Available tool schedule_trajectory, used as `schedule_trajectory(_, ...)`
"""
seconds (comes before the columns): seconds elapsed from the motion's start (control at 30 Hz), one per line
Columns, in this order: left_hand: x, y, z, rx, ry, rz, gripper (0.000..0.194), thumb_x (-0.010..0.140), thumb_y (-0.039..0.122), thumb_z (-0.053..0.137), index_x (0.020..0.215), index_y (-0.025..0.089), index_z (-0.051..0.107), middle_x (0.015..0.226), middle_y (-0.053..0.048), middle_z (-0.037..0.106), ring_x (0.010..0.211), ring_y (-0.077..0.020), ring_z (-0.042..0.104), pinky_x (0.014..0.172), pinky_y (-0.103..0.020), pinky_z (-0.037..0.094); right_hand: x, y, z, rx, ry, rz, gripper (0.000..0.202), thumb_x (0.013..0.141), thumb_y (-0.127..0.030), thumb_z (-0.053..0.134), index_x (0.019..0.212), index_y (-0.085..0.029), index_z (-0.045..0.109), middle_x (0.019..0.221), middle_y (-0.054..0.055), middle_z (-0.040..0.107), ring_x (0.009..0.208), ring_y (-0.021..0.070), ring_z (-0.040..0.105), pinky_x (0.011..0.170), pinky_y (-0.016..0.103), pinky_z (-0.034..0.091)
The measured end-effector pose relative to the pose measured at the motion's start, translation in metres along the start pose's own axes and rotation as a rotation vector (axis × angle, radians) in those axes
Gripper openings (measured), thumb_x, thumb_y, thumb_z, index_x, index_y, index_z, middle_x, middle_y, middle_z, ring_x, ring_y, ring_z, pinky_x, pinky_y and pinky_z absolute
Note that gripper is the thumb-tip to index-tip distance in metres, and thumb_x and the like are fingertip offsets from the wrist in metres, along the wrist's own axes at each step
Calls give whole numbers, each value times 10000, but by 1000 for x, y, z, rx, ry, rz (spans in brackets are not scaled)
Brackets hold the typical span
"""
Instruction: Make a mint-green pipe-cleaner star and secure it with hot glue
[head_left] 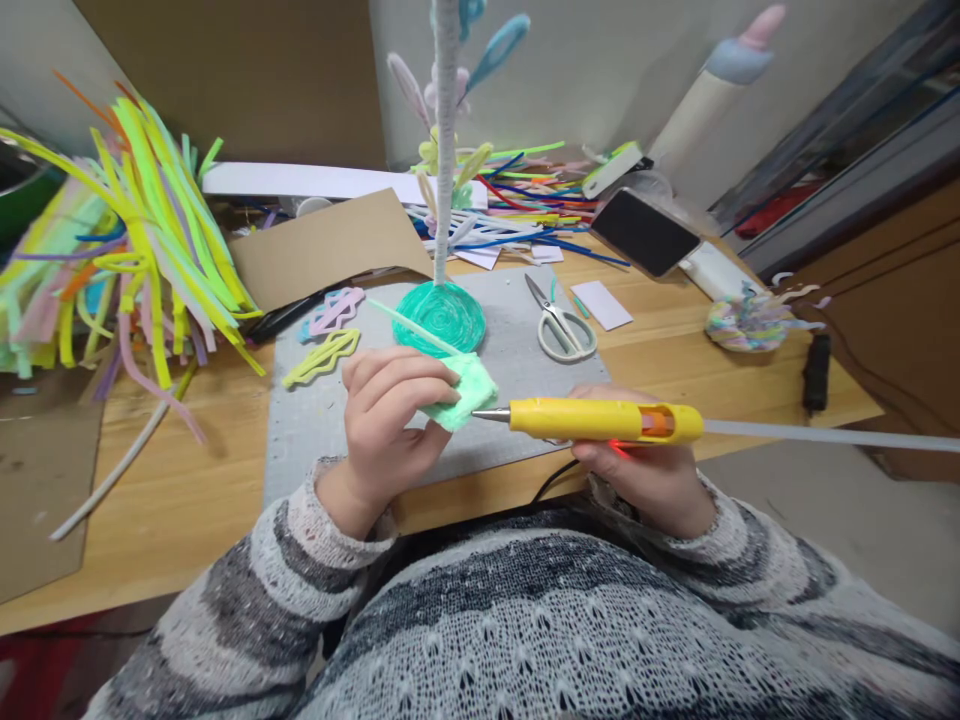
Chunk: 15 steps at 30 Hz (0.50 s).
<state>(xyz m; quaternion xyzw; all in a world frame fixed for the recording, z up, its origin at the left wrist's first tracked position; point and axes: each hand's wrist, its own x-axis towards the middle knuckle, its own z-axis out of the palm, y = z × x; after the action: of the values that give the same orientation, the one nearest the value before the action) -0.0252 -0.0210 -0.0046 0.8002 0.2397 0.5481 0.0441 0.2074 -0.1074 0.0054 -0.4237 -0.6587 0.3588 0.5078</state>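
Observation:
My left hand [397, 420] is closed on a mint-green piece of bent pipe cleaner [469, 392], whose straight stem points up and left. In my right hand [645, 475] is a yellow hot glue gun [585, 418] with a long glue stick out of its back end. Its metal nozzle points left, at the edge of the green piece; I cannot tell whether they touch. Just behind stands a white wrapped stem [445, 150] on a round teal base [441, 318], with looped pipe cleaner leaves along it. Yellow [322, 358] and pink-purple [336, 312] zigzag pipe cleaner shapes lie left of the base.
Scissors [562, 325] rest on the grey cutting mat [502, 450], beside a white card [602, 305]. A phone [645, 232] lies at the back right. A big pipe cleaner bundle [142, 240] fills the left, near cardboard [337, 245]. A black cable [553, 480] hangs at the front edge.

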Motion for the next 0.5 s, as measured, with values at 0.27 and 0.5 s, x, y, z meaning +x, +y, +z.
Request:
schedule_trajectory(0.27,1,0,0,-4,-2,1,157,762,159,718,835,233,600,838,1,729,820,-193,663,817,-391,447,1,-3,2,-23,9,35,107,844,-271,711,785,-221,639,708,-16,595,642,130,556,550,277,439)
schedule_trajectory(0.5,0,0,0,1,5,0,158,768,182,725,841,247,600,834,4,727,819,-196,663,810,-390,453,0,-3,2,-62,34,22,100,847,-263,702,780,-225,638,695,-12,594,624,136,555,533,281,447)
